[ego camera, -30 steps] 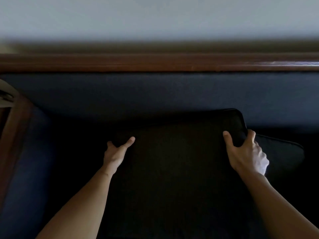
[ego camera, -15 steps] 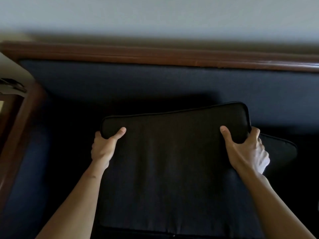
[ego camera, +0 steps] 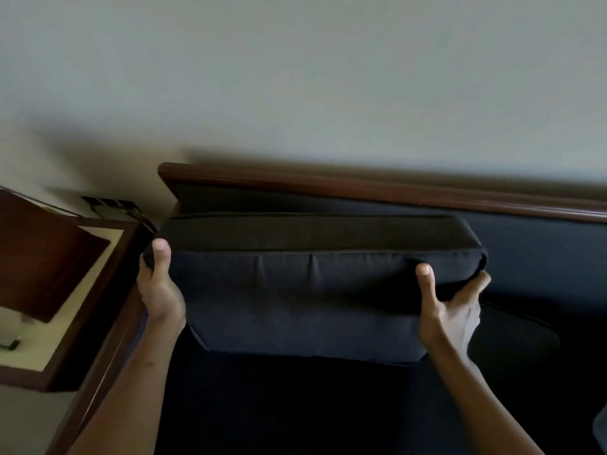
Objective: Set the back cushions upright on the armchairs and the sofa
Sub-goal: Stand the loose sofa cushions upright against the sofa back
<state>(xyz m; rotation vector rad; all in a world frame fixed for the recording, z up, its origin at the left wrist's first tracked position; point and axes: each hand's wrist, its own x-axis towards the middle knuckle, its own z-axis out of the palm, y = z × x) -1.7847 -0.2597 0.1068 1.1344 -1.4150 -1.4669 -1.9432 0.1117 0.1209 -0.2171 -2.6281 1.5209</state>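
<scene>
A dark navy back cushion point(ego camera: 305, 290) is held up off the seat, nearly upright, close in front of the sofa's padded backrest point(ego camera: 532, 254). My left hand point(ego camera: 159, 287) grips its upper left corner with the thumb on the front face. My right hand point(ego camera: 450, 307) grips its upper right corner the same way, fingers wrapped behind. The cushion's top edge faces the camera. A second dark cushion point(ego camera: 515, 343) lies flat on the seat to the right, partly hidden behind my right hand.
A wooden rail point(ego camera: 377, 188) tops the sofa back against a pale wall. The sofa's wooden left armrest point(ego camera: 108, 353) runs down the left. Beyond it stands a dark wood side table point(ego camera: 59, 366) with a pale top and small objects.
Both hands took hold of the cushion's top corners and lifted it from lying flat on the seat to nearly upright. The view swung left, bringing the side table into sight.
</scene>
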